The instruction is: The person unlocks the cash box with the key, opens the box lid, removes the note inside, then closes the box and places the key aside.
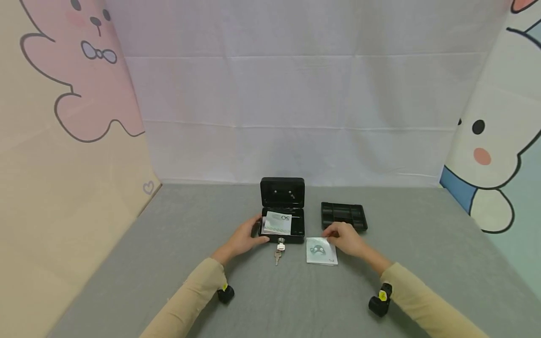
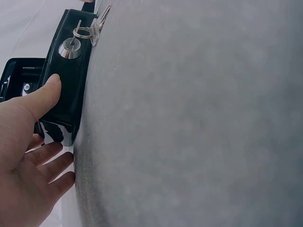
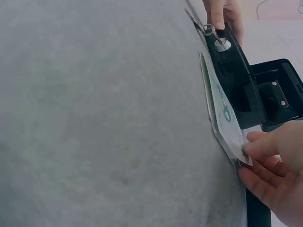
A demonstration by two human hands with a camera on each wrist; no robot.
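Pinching folded banknotes by the far right corner in the right hand, just right of the black box and in front of the tray. Turned printed side up, with long axis seemingly left to right, though hard to judge from this angle. Gripping the box's near left corner in the left hand.

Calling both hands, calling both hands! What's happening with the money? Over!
Left hand on cash box; right hand pinching banknotes beside it. Lid up, 50 note inside. Compartment tray beyond right hand, not between banknotes and box.
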